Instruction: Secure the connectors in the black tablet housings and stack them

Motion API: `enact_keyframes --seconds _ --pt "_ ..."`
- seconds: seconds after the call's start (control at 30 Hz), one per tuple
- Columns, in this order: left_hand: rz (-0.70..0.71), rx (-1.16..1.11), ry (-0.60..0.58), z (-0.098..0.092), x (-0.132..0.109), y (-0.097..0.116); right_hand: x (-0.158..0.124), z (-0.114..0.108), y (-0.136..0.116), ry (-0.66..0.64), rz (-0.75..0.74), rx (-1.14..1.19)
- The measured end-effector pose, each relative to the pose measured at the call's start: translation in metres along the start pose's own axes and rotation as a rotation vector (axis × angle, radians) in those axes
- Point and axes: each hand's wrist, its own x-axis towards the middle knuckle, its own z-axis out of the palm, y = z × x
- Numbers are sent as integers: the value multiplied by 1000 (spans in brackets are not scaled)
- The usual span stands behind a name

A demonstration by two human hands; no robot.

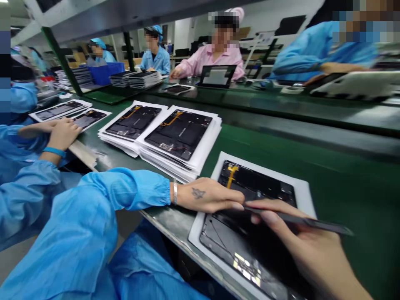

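Right hand, grip pinching slim black tool, left hand lying flat, tablet panel partly hidden beneath

Right hand has loads of room on the green worktop off to its side, but the left hand is boxed in: tablet right under its fingertips, stacked tablets just beyond.

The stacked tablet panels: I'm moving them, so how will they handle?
The stack will probably slide apart if pushed, as its white sheets fan unevenly. Each dark panel looks thin and fairly stiff, but the orange flex cable seems fragile.
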Motion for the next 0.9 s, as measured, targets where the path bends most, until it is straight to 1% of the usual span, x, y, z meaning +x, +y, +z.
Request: enact_keyframes --seconds 0.1,0.17,0.37,0.67,0.73,0.83,0.9 --pt "38 50 42 4 -1 0 -1 0 -11 -71 11 107" --pt "63 50 60 6 -1 -1 -2 -1 -15 -84 -3 149" --pt "124 86 77 9 -2 -2 -3 -1 -17 -145 -60 259" --pt "136 223 132 7 -3 -2 -5 -1 -18 -186 -105 402" --pt "137 273 139 3 -2 -1 -4 -2 -17 -167 -129 409" --pt "145 348 168 -4 -3 8 -2 -4 -17 -102 -162 439" --pt "152 382 239 -10 -6 23 -2 -6 -20 -87 -154 529"
